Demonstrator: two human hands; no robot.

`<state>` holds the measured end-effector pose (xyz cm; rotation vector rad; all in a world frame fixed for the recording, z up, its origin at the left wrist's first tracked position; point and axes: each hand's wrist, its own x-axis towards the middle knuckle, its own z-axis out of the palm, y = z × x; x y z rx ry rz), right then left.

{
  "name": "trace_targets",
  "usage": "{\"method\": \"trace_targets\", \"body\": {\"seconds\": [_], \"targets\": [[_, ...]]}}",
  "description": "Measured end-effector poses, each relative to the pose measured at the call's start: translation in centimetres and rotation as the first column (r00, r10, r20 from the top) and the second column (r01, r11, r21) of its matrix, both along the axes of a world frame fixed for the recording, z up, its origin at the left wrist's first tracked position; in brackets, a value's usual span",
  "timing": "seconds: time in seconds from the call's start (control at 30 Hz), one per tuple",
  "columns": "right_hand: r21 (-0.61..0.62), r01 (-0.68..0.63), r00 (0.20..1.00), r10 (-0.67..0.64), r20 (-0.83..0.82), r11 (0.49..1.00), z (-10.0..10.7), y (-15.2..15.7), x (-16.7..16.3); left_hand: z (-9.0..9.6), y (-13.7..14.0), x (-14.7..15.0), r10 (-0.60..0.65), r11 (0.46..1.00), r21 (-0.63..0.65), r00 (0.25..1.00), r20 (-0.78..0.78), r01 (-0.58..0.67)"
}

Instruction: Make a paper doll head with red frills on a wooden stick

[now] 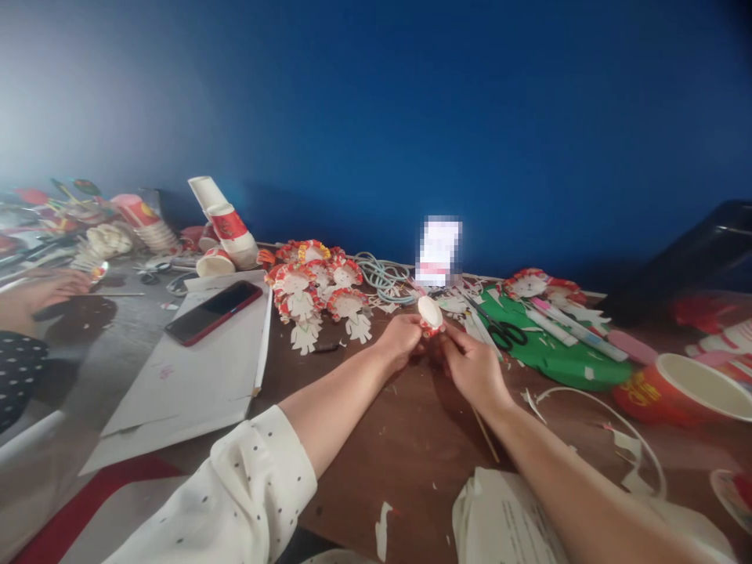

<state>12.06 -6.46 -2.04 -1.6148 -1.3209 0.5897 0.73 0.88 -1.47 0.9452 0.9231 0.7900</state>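
Over the brown table, a small white round paper piece with red trim (pixel 431 311) is pinched between my two hands. My left hand (pixel 403 338) grips it from the left with closed fingers. From the right, the fingers of my right hand (pixel 475 366) close on its lower edge. A thin wooden stick (pixel 485 435) shows below my right wrist; I cannot tell whether it is held or lies on the table. Beyond my left hand sits a pile of paper dolls with red frilled edges (pixel 320 286). Black-handled scissors (pixel 510 335) lie beyond my right hand.
A lit, blurred screen (pixel 438 252) stands against the blue wall. On the left are a phone (pixel 213 312), white sheets (pixel 193 384), paper cups (pixel 229 231) and another person's hand (pixel 59 283). Markers (pixel 579 329) lie on green material (pixel 587 374) near a red paper tub (pixel 646 392).
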Motion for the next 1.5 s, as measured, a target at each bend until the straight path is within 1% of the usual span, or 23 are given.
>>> {"method": "trace_targets", "body": {"seconds": [0.07,0.13,0.2,0.27,0.33,0.4,0.5,0.63,0.77,0.83,1.0,1.07,1.23,1.33,1.5], "targets": [[0.022,-0.013,0.997,0.012,0.074,1.000,0.1,0.0,-0.1,-0.2,0.1,0.0,-0.007,1.000,-0.021,1.000,0.001,0.007],[0.042,-0.028,0.995,0.024,0.101,0.999,0.3,0.0,-0.2,-0.3,0.1,0.0,-0.017,0.999,-0.039,1.000,0.011,0.017],[0.060,-0.033,0.996,0.027,0.088,0.998,0.5,0.0,-0.3,-0.2,0.0,0.1,-0.009,0.999,-0.041,1.000,0.025,0.010],[0.086,-0.005,0.999,0.002,0.043,0.996,0.5,0.0,-0.4,0.0,-0.1,0.1,0.011,0.999,-0.044,0.999,0.036,-0.010],[0.095,0.036,0.999,-0.035,-0.016,0.995,0.5,-0.1,-0.4,0.2,-0.2,0.1,0.019,0.998,-0.056,0.998,0.056,-0.016],[0.056,0.052,0.996,-0.048,-0.081,0.997,0.5,-0.1,-0.4,0.3,-0.2,0.1,0.012,0.998,-0.066,0.996,0.092,-0.006],[-0.031,0.009,0.975,-0.016,-0.221,0.999,0.6,-0.1,-0.6,0.5,-0.2,0.1,0.010,0.997,-0.079,0.990,0.144,0.001],[-0.064,-0.054,0.883,0.018,-0.468,0.996,0.8,0.1,-1.0,0.8,-0.2,0.0,0.018,0.995,-0.097,0.984,0.178,-0.001],[-0.072,-0.080,0.808,0.023,-0.589,0.994,0.8,0.1,-1.3,1.1,-0.3,0.0,0.035,0.993,-0.117,0.979,0.200,-0.011],[-0.066,-0.081,0.784,0.023,-0.620,0.994,0.8,0.1,-1.4,1.1,-0.4,-0.1,0.047,0.992,-0.123,0.979,0.201,-0.023],[-0.038,-0.084,0.731,0.036,-0.682,0.996,0.7,0.0,-1.6,0.8,-0.3,-0.1,0.009,0.995,-0.095,0.970,0.242,0.015],[-0.031,-0.101,0.715,0.051,-0.697,0.994,0.7,-0.1,-1.6,0.5,-0.3,-0.1,0.014,0.996,-0.089,0.965,0.261,0.009],[-0.030,-0.136,0.700,0.075,-0.710,0.990,0.7,-0.1,-1.6,0.2,-0.3,0.0,0.039,0.996,-0.092,0.957,0.286,-0.013],[-0.039,-0.142,0.694,0.071,-0.716,0.989,0.6,0.0,-1.5,0.4,-0.3,0.0,0.051,0.994,-0.109,0.962,0.268,-0.023],[-0.060,-0.148,0.678,0.057,-0.733,0.987,0.5,0.1,-1.4,0.5,-0.3,-0.1,0.035,0.995,-0.097,0.969,0.245,-0.011]]}}
